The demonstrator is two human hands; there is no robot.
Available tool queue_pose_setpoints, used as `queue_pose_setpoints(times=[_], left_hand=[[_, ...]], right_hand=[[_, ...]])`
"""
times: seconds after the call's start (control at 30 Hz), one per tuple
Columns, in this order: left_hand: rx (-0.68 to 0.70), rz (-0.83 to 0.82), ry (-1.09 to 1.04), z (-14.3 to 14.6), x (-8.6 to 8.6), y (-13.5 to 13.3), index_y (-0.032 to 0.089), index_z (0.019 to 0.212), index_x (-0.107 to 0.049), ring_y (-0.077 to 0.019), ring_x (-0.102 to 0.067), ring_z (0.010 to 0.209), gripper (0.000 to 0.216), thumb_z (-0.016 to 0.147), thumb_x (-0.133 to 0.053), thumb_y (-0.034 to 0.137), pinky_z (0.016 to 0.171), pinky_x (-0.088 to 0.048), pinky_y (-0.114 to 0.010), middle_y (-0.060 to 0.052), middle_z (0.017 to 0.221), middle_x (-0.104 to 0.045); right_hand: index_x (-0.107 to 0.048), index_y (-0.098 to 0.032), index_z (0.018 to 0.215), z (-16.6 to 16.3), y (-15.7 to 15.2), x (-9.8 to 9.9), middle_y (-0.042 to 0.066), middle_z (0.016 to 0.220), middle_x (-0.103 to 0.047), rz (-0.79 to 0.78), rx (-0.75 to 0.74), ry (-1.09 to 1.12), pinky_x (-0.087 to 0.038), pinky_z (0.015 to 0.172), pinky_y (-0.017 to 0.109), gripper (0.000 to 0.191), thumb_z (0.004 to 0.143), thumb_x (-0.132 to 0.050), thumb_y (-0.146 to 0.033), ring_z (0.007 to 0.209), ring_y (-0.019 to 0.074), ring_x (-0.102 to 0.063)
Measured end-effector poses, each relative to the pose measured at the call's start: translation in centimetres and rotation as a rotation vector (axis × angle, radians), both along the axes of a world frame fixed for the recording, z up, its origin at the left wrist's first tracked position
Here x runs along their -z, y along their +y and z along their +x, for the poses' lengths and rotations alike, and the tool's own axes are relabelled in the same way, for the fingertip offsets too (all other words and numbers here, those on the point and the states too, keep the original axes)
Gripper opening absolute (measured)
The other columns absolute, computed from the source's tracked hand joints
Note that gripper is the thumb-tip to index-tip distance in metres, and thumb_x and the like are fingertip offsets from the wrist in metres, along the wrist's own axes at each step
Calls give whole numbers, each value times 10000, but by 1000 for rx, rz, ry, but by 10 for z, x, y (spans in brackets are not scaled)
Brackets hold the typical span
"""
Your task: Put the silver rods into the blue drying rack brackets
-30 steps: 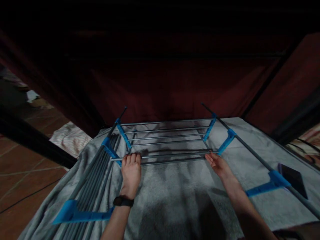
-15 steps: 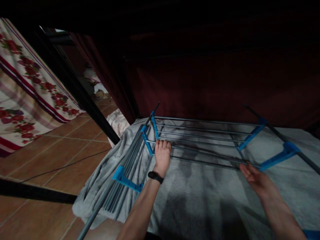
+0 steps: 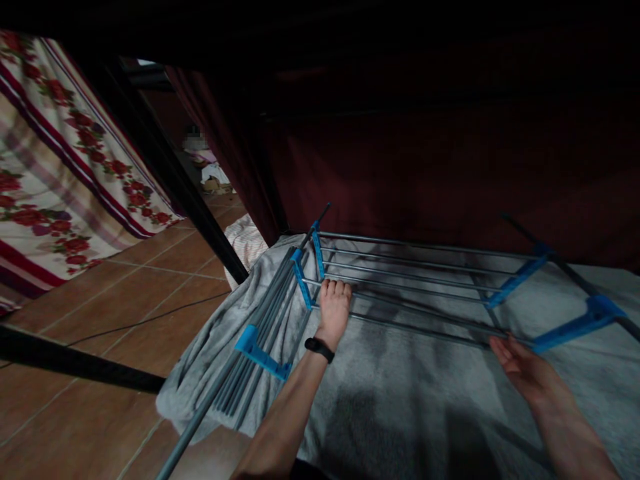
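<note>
A metal rack with grey rods and blue plastic brackets (image 3: 517, 280) rests on a grey blanket (image 3: 390, 393). My left hand (image 3: 336, 307), with a black band at its wrist, is wrapped over the left part of a grey rod (image 3: 425, 311), close to a left blue bracket (image 3: 303, 283). Toward that rod's other end, my right hand (image 3: 523, 367) pinches it from below, palm turned up, beside the large right bracket (image 3: 575, 327). Several grey rods (image 3: 255, 333) lie bunched at the left, near another blue bracket (image 3: 263, 353) on a thick tube (image 3: 200, 417).
Dark posts (image 3: 200, 220) frame the bed on the left. A maroon cloth (image 3: 400, 173) hangs behind the rack. Beyond the posts are a floral curtain (image 3: 85, 167), brown floor tiles (image 3: 145, 287) and a thin black cord (image 3: 145, 322).
The view has shifted slightly, so everything appears a little farther right. Both hands keep their places on the rod, and the rack looks the same.
</note>
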State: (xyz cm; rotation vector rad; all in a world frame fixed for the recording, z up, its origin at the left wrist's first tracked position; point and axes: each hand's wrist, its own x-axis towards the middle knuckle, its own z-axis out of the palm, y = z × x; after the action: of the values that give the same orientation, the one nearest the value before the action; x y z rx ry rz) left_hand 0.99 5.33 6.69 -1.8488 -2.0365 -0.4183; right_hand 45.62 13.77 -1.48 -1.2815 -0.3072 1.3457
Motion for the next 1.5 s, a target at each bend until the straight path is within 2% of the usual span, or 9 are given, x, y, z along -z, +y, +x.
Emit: queue_pose_setpoints(times=[0.33,0.53,0.63,0.77,0.87,0.97,1.13,1.33,1.5], left_hand=[[-27,-117,8,3,12,-12,217,1198,-742,-297,-710,1157,360,1035,-485,26,1158,-535,-507,-102,1140,-777],[-41,-129,12,5,15,-13,215,1211,-732,-292,-707,1162,362,1034,-478,28,1166,-532,-495,-99,1128,-765],[-50,-122,40,5,11,-10,234,1197,-721,-285,-702,1133,354,1047,-465,42,1156,-547,-497,-81,1117,-760],[-66,-131,26,6,15,-10,251,1167,-715,-287,-705,1137,352,1042,-465,37,1157,-556,-514,-67,1093,-757],[-56,-134,-18,6,20,-12,242,1169,-719,-288,-710,1168,362,1039,-459,27,1184,-548,-525,-77,1114,-760],[-40,-111,-50,5,22,-14,237,1191,-723,-294,-705,1185,376,1036,-452,28,1196,-543,-533,-84,1141,-761],[-10,-76,-102,4,22,-13,227,1253,-740,-308,-717,1188,406,1016,-476,29,1229,-532,-537,-105,1159,-765],[8,124,-220,-4,39,-27,236,1415,-690,-334,-614,1487,531,973,-492,20,1313,-450,-607,-163,1505,-703],[-310,634,-746,-31,70,-35,215,1499,-572,-356,-576,1523,523,978,-562,165,1302,-437,-656,-224,1569,-622]], right_hand=[[-708,-304,806,-4,-5,-3,73,998,-702,13,-30,-73,-626,1110,352,178,849,-731,-132,1141,220,-813],[-686,-309,796,-4,-4,-5,62,972,-706,16,-49,-72,-659,941,262,173,861,-711,-150,946,178,-816],[-721,-273,847,-9,-11,-5,122,1057,-766,-14,-146,-71,-675,886,271,44,873,-693,-252,892,202,-831],[-800,-265,916,-46,-36,-12,183,1118,-832,-44,-416,-131,-724,834,374,204,794,-816,-428,915,295,-855],[-829,-274,989,-92,-54,-31,123,1057,-857,243,-480,-287,-716,963,488,390,714,-934,-529,963,328,-844],[-825,-285,1070,-144,-57,-54,103,1115,-858,507,-560,-673,-659,1084,531,364,901,-776,-603,1055,318,-824],[-749,-299,1417,-212,-45,-68,116,1471,-777,907,-841,-1344,-548,1227,545,413,1101,-493,-366,1365,317,-724],[-685,-307,1548,-232,-32,-52,93,1349,-809,933,-1007,-1765,-591,1092,418,628,1043,-404,-59,1241,255,-760],[-670,-307,1576,-225,-27,-48,93,1388,-799,940,-1047,-1737,-591,1084,408,656,1046,-388,-44,1248,247,-763]])
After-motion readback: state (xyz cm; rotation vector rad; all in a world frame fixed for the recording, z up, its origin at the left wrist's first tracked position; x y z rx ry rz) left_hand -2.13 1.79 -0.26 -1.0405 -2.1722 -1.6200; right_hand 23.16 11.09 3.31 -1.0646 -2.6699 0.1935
